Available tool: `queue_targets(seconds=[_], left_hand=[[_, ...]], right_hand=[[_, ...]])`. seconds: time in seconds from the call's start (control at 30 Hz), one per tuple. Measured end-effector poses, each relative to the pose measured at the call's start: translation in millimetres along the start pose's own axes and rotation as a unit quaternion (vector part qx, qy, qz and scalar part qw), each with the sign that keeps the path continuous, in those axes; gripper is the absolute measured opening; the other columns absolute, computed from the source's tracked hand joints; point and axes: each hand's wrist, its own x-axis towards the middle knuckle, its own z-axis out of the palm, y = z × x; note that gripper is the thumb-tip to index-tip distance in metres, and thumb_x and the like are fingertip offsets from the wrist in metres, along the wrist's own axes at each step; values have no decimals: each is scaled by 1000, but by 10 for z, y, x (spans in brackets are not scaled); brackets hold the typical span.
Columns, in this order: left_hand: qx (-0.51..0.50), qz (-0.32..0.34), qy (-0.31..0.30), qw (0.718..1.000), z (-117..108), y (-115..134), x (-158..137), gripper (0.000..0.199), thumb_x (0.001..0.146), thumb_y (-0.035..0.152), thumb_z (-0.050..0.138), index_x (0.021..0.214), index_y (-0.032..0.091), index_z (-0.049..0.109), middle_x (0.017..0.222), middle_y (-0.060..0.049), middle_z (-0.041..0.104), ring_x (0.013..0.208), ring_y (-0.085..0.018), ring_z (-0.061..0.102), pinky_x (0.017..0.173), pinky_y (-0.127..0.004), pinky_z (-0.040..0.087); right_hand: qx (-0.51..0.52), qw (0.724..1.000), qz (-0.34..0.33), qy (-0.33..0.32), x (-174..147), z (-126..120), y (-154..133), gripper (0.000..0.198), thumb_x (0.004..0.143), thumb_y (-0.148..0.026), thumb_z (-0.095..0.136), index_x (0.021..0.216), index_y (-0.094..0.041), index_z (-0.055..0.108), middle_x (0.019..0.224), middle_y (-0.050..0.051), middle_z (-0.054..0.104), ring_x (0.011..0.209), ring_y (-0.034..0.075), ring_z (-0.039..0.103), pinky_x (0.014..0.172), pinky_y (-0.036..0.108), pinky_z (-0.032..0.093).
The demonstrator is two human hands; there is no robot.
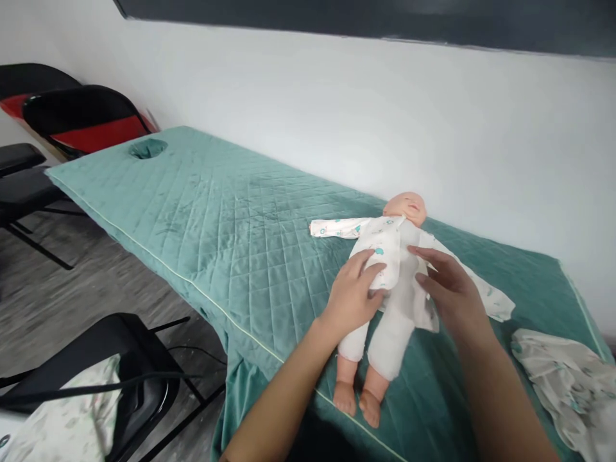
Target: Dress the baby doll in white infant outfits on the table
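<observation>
A baby doll (392, 327) with a bare head and bare feet lies on its back on the green quilted cover. It wears a white printed baby shirt (385, 244) whose front is undone, over white padded cloth on its body and legs. My left hand (353, 289) rests on the shirt's left front panel, fingers spread and flat. Above the other side of the chest is my right hand (450, 282), its fingers curved and apart, near the opposite panel. One sleeve is on the doll's arm to the left; the other sleeve (495, 301) stretches to the right, its end looking flat.
The green-covered massage bed (231, 212) has a face hole (148, 149) at its far end and stands along a white wall. Crumpled printed cloth (568, 385) lies at the right. A black folding chair (129, 359) at lower left holds another printed cloth (81, 410). More chairs (91, 122) stand behind.
</observation>
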Motion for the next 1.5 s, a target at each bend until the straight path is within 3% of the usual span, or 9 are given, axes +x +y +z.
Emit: queue_targets(seconds=[0.1, 0.27, 0.43, 0.63, 0.77, 1.0, 1.1, 1.27, 1.5], left_hand=[[-56, 16, 19, 998, 31, -76, -23, 39, 85, 13, 63, 122, 24, 59, 151, -11, 46, 142, -26, 43, 117, -48, 43], [-107, 29, 87, 990, 49, -163, -86, 14, 94, 18, 56, 103, 23, 66, 140, -9, 58, 139, -25, 47, 114, -50, 42], [-102, 71, 102, 987, 2, -183, -124, 7, 93, 21, 62, 96, 21, 68, 131, -9, 64, 138, -27, 44, 115, -53, 38], [-147, 63, 75, 984, -6, -190, -110, 14, 97, 26, 56, 96, 21, 70, 133, -10, 63, 136, -26, 46, 114, -53, 36], [-179, 39, 81, 980, 5, -219, -100, 17, 97, 26, 55, 104, 22, 70, 131, -10, 65, 130, -24, 52, 112, -50, 39], [-163, 56, 57, 983, 11, -255, -92, 16, 96, 23, 57, 101, 23, 72, 128, -8, 68, 132, -24, 51, 113, -51, 38], [-166, 54, 57, 983, 12, -259, -94, 16, 95, 22, 58, 101, 23, 73, 128, -8, 68, 132, -24, 51, 113, -51, 38], [-178, 48, 63, 981, 15, -255, -86, 14, 95, 21, 58, 98, 23, 72, 127, -8, 69, 131, -24, 52, 113, -51, 39], [-209, 0, 102, 973, 25, -244, -114, 13, 95, 24, 59, 104, 23, 68, 128, -9, 65, 126, -23, 56, 110, -48, 42]], right_hand=[[-96, 995, -9, -14, -114, 109, 10, 50, 86, -38, 72, 133, -29, 59, 91, 3, 73, 77, 20, 68, 60, 30, 53], [-186, 980, -47, 60, -141, 129, 21, 34, 89, -42, 65, 120, -27, 65, 78, 1, 71, 73, 20, 69, 69, 34, 53], [-321, 923, -94, 191, 266, -71, 38, 31, 87, -47, 61, 105, -23, 66, 104, 7, 69, 78, 19, 65, 69, 34, 50], [-481, 865, 14, 144, 790, -165, 103, 33, 86, -54, 56, 83, -22, 58, 82, 6, 66, 73, 23, 57, 72, 36, 42], [-496, 861, 31, 106, 945, -184, 65, 23, 89, -39, 48, 72, -23, 52, 73, 5, 62, 68, 22, 52, 66, 34, 35], [-432, 886, -16, 168, 1192, -26, -77, 21, 91, -37, 48, 74, -25, 49, 73, 4, 62, 70, 22, 54, 68, 33, 37], [-436, 885, -37, 158, 1209, 100, 12, 17, 90, -35, 50, 78, -24, 53, 79, 6, 65, 76, 24, 57, 73, 36, 42], [-425, 877, -175, 142, 929, 156, 227, 26, 93, -38, 49, 101, -19, 66, 110, 13, 69, 110, 30, 60, 103, 49, 41], [-397, 892, -210, 51, 150, 169, 336, 48, 98, -42, 50, 144, -25, 48, 159, 10, 40, 151, 27, 30, 121, 55, 29]])
